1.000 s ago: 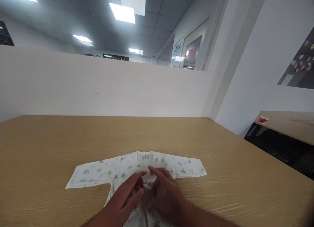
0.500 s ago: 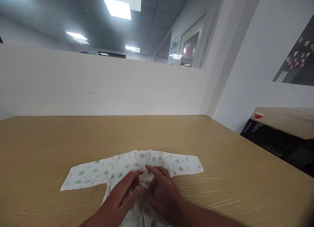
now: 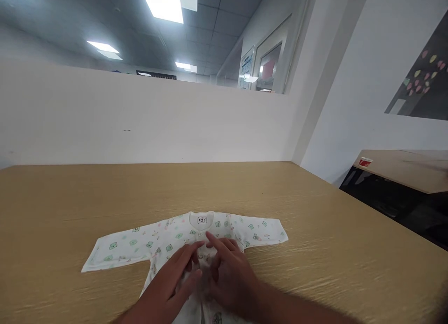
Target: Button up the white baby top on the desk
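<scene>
Both hands, left hand [image 3: 175, 279] and right hand [image 3: 227, 275], lie mostly flat with loose fingers on the front placket of the baby shirt [image 3: 168, 240], pinching at it, though any real grip is hidden. The shirt lies spread on the desk [image 3: 315, 268], sleeves out either side of them. I reckon thin fabric could bunch under those fingertips.

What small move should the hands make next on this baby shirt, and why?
Probably press the placket closed just below the collar: the left hand and right hand meet fingertips on the front opening of the baby shirt, which lies flat, sleeves spread.
</scene>
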Demonstrator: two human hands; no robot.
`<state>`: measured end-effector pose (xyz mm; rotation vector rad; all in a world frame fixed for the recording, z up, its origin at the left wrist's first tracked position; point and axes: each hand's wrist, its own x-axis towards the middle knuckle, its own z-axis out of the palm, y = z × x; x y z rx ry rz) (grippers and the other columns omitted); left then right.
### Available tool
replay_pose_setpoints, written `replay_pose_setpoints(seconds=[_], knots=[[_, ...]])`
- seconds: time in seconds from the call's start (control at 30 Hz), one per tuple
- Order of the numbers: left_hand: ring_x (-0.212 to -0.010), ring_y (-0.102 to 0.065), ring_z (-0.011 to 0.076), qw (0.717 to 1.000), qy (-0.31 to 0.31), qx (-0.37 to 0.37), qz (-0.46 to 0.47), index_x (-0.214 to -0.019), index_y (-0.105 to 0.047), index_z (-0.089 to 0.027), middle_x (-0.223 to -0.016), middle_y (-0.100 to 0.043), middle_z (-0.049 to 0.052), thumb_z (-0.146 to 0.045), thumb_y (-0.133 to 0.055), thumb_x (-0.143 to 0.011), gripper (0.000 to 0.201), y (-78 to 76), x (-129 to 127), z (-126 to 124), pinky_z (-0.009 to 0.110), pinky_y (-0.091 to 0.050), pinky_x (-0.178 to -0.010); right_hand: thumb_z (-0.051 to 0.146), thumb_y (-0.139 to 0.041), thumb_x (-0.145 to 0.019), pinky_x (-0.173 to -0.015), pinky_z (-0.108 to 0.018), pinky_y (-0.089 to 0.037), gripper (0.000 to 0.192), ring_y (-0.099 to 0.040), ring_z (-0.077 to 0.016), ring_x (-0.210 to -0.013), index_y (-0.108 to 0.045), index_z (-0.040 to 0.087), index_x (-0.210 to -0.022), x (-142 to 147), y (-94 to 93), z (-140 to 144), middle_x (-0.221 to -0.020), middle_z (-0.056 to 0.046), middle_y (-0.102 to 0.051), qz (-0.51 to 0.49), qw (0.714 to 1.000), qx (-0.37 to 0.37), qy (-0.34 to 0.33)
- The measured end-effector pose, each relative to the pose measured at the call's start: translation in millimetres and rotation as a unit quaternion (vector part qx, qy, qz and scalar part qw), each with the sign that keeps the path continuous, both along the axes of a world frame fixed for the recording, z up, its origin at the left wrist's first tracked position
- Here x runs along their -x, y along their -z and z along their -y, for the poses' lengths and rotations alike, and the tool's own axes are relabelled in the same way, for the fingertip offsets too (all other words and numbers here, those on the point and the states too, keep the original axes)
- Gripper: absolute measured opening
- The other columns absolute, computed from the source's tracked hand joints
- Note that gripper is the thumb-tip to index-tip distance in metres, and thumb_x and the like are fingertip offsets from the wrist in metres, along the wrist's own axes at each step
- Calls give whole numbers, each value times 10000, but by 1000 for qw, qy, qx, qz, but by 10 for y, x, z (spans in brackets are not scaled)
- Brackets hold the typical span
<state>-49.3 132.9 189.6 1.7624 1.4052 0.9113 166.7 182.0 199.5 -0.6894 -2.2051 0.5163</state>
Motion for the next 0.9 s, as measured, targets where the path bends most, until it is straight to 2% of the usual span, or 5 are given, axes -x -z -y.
replay_pose_setpoints(seconds=[0.13, 0.27, 0.4, 0.63, 0.9], knots=[[-1412, -483, 301, 1000, 0, 1, 24, -1495, -483, -358, -1546, -532, 41, -594, -519, -989, 560, -51, -15, -8, 466, -396, -1215, 66, -634, -582, -1149, -517, -386, 1152, -463, -319, -1363, -190, 263, -1626, -17, -4, 3, -1430, -105, -588, 0, 998, -32, -47], [-1332, -535, 297, 1000, 17, -6, 17, -1457, -519, -337, -1470, -584, 64, -587, -493, -1003, 519, -100, -38, 5, 467, -425, -1177, 50, -621, -672, -962, -423, -500, 785, -604, -228, -971, -520, 304, -1408, 0, -22, 1, -944, -10, -688, 3, 1000, 16, 23], [-1322, -539, 302, 1000, 11, 0, 19, -1451, -524, -338, -1449, -597, 65, -607, -491, -997, 529, -78, -35, -1, 479, -418, -1175, 31, -601, -723, -1013, -443, -473, 824, -612, -243, -1020, -446, 294, -1488, 2, 7, -11, -768, 27, -697, 24, 999, 17, 32], [-1504, -360, 295, 997, -10, 42, 70, -1539, -414, -392, -1628, -433, 3, -633, -501, -986, 609, -52, -20, -14, 473, -294, -1267, 71, -558, -537, -1219, -529, -326, 1182, -313, -326, -1510, -159, 262, -1634, -15, 54, -13, -1594, -82, -455, 40, 995, -64, -61], [-1450, -390, 309, 998, 6, 50, 47, -1522, -424, -413, -1567, -479, 8, -652, -462, -996, 579, -74, 12, 1, 483, -329, -1224, 192, -721, -760, -1030, -419, -493, 192, -589, -231, -1094, -585, 229, -892, -3, -112, 3, -1124, -64, -664, -21, 999, -1, -34]])
